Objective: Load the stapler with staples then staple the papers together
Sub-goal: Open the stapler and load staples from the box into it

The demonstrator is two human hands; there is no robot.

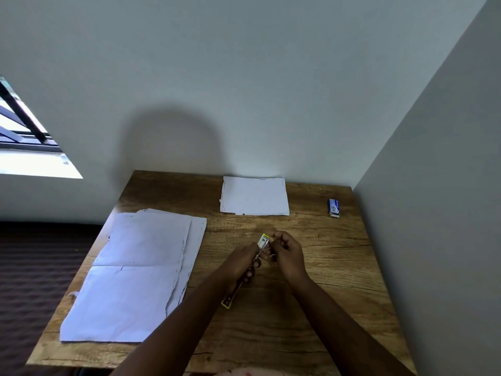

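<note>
Two hands meet mid-frame above the tabletop [271,335]: the left hand [241,267] grips the stapler [262,242], the right hand [287,251] pinches at its top end.

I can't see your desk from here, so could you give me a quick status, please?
Left hand grips stapler. Right hand pinching at its front end. Papers lie unstapled at left. Nothing in the way.

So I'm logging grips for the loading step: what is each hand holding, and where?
Left hand grips the stapler around its middle. Right hand pinches something at the stapler's far end, too small to identify.
</note>
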